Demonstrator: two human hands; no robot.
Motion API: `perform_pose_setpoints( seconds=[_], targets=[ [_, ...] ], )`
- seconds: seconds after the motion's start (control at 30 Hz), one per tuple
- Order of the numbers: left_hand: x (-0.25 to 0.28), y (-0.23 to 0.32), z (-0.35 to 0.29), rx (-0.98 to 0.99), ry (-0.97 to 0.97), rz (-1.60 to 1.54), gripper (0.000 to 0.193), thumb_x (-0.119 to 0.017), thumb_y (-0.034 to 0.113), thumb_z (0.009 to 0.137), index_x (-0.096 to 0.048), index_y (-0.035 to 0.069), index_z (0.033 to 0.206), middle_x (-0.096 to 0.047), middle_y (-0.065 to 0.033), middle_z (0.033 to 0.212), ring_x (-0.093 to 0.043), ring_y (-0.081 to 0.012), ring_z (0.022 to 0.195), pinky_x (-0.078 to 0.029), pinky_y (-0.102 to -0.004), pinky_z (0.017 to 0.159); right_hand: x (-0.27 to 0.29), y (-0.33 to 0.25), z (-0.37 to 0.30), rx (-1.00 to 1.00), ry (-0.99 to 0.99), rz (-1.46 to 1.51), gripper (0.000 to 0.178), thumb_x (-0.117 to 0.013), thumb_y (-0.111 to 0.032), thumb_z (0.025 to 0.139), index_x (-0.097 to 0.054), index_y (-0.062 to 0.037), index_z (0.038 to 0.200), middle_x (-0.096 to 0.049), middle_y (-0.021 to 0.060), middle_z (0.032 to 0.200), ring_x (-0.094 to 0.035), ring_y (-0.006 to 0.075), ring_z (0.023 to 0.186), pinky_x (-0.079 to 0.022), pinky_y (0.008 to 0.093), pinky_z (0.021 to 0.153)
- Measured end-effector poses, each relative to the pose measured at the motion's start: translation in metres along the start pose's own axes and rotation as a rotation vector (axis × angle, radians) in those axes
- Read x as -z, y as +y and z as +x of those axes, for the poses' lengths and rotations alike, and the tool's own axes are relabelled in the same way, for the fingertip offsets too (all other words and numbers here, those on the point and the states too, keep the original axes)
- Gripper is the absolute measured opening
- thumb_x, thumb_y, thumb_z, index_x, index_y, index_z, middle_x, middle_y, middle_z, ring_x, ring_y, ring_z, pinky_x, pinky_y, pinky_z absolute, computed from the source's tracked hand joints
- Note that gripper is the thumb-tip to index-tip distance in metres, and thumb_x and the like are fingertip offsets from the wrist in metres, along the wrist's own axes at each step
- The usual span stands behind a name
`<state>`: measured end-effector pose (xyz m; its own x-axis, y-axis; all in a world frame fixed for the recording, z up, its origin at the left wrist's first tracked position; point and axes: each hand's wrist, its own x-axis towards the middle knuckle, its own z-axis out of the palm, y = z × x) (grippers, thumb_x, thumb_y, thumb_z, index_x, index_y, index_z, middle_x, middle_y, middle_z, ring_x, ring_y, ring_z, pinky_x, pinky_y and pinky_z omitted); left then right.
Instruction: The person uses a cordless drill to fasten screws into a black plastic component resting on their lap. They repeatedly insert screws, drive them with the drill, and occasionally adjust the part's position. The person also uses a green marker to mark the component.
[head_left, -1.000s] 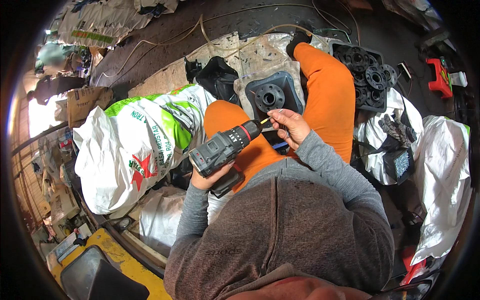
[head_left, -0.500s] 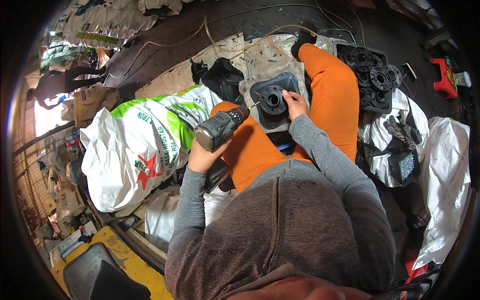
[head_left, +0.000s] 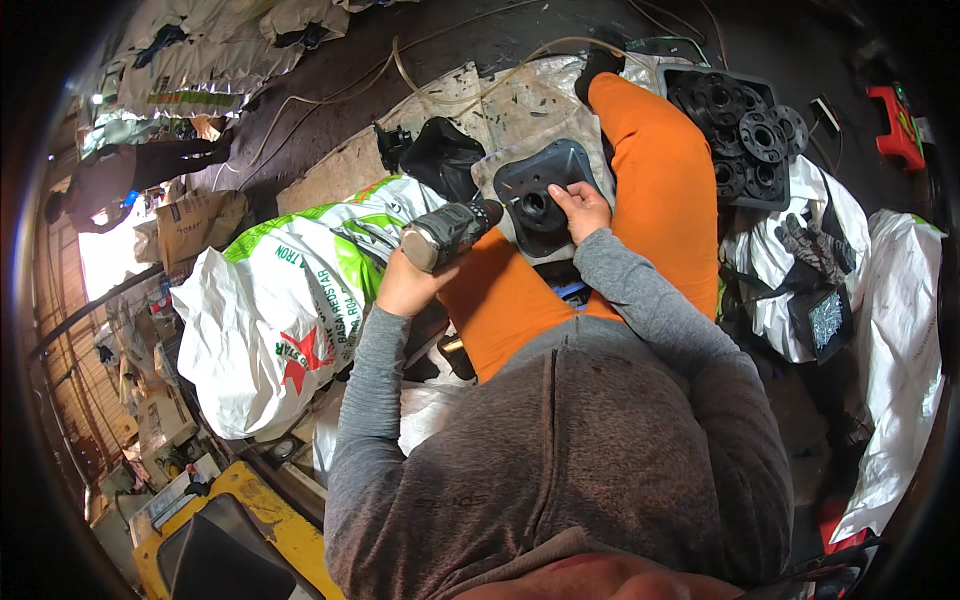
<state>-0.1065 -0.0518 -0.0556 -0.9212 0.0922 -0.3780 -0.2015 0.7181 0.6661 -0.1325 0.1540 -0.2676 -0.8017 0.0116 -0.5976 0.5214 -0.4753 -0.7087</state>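
Note:
My left hand (head_left: 408, 284) is wrapped round the grip of a grey and black cordless drill (head_left: 436, 238). The drill's chuck end points at a round black plastic flange (head_left: 538, 206) with a raised hollow centre; whether its tip touches cannot be made out. With thumb and fingers, my right hand (head_left: 584, 212) grips the right side of this flange. Beneath it lies a dark square plastic dish (head_left: 562, 168) with rounded corners, on a pale cloth between my legs.
A black crate (head_left: 676, 76) piled with similar flanges (head_left: 762, 138) stands beyond my right leg. Black moulded parts (head_left: 440, 160) lie ahead, and a big white sack (head_left: 250, 320) sits at left. To the right are a bag of screws (head_left: 826, 318), gloves (head_left: 810, 246) and a red tool (head_left: 896, 128).
The drill has swung so that its chuck points more away from me, and its thin bit no longer shows. The flange has tilted and shifted slightly left under my right hand.

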Motion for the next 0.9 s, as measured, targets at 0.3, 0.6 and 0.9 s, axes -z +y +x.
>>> perform_pose_setpoints(
  seconds=[0.3,0.6,0.9],
  targets=[
    [0.005,0.024,0.020,0.116,-0.100,0.144,0.036,-0.077,0.014,0.075,-0.067,0.005,0.108,-0.070,-0.0087,0.102,-0.066,-0.0194,0.094,-0.050,-0.0319,0.087,-0.016,-0.014,-0.014,-0.015,-0.007,0.163,0.026,-0.074,-0.022,0.084,-0.051,-0.0120,0.078,-0.041,-0.0084,0.055,-0.028,0.0029,0.039,-0.021,0.0234,0.035],
    [-0.002,0.006,0.030,0.103,-0.062,0.044,0.030,-0.076,0.017,0.078,-0.068,0.004,0.104,-0.068,-0.0038,0.080,-0.057,-0.0081,0.051,-0.047,-0.0246,0.047,-0.015,-0.006,-0.006,-0.076,0.020,0.209,0.026,-0.074,-0.021,0.085,-0.050,-0.0111,0.078,-0.044,-0.0062,0.055,-0.030,0.0033,0.038,-0.021,0.0239,0.034],
    [-0.002,0.011,0.034,0.144,-0.091,0.112,0.030,-0.075,0.016,0.077,-0.069,0.006,0.105,-0.069,-0.0015,0.082,-0.057,-0.0072,0.057,-0.048,-0.0250,0.051,-0.014,0.003,-0.004,-0.055,0.047,0.144,0.026,-0.074,-0.022,0.085,-0.051,-0.0102,0.079,-0.047,-0.0051,0.057,-0.032,0.0034,0.040,-0.023,0.0236,0.036]
  ],
)
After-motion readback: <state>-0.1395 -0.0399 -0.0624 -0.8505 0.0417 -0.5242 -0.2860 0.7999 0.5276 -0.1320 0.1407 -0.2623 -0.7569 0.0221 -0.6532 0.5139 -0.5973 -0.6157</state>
